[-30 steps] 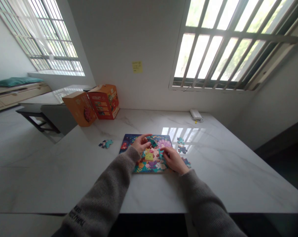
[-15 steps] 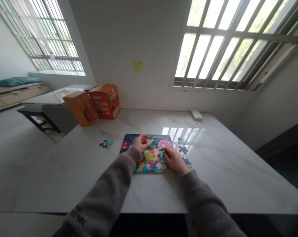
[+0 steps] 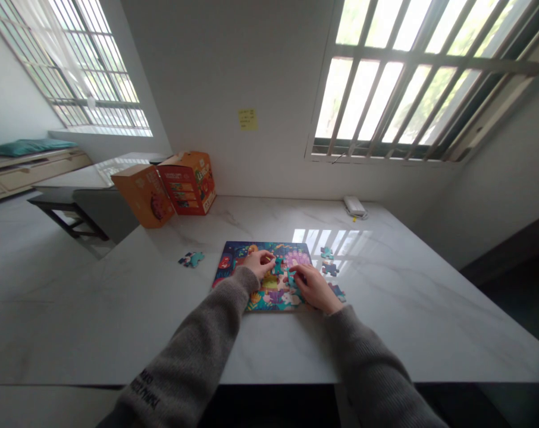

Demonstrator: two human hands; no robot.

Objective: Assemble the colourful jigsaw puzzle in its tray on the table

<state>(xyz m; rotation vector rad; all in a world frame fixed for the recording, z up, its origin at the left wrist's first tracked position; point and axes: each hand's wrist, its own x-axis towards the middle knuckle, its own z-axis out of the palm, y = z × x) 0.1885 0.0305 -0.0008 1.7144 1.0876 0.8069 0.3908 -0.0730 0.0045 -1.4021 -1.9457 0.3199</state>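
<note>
A colourful jigsaw puzzle (image 3: pixel 276 297) lies on the white marbled table, its pieces showing cartoon figures and plants. My left hand (image 3: pixel 257 264) is over its middle, thumb and forefinger pinched at the edge of a teal puzzle piece (image 3: pixel 278 266). From the right, my right hand (image 3: pixel 313 285) rests on the puzzle with curled fingers. Its fingertips meet a light teal part of the picture, and whatever is between them is hidden. Both hands and the grey sleeves cover parts of the puzzle.
Loose puzzle pieces lie left of the puzzle (image 3: pixel 191 259) and to its right, including a teal piece (image 3: pixel 326 252) and a dark piece (image 3: pixel 330 268). Orange boxes (image 3: pixel 187 184) stand at the back left. A white device (image 3: pixel 354 206) with a cable sits near the wall.
My left hand has shifted slightly right and down, uncovering more of the puzzle's upper left, and now pinches at the teal puzzle piece. My right hand has stayed almost still.
</note>
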